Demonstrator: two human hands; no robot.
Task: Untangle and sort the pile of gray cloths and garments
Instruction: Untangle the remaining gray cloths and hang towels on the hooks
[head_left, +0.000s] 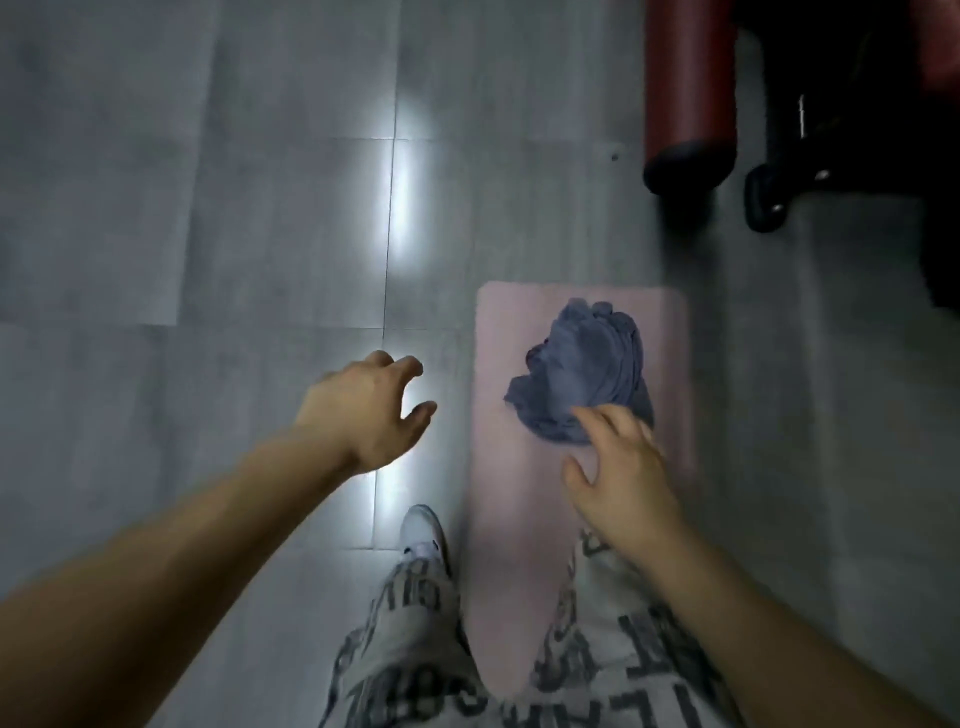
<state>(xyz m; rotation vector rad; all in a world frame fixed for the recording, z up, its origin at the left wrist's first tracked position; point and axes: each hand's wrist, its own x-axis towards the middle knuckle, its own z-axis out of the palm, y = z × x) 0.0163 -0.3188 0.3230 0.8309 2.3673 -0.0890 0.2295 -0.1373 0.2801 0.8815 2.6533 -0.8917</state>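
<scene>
A crumpled pile of blue-gray cloths (584, 371) lies on a pale pink mat (509, 467) on the floor, right of centre. My right hand (621, 478) hovers over the pile's near edge, fingers spread and loosely bent, the fingertips at or just above the cloth. My left hand (371, 410) hangs over the bare floor left of the mat, fingers loosely curled, holding nothing. The frame is blurred by motion.
Gray floor tiles (208, 234) with a bright glare strip stretch to the left. A dark red cylinder (688, 93) and a black wheeled frame (769, 197) stand at the top right. My patterned trousers and a white shoe (423, 530) are at the bottom.
</scene>
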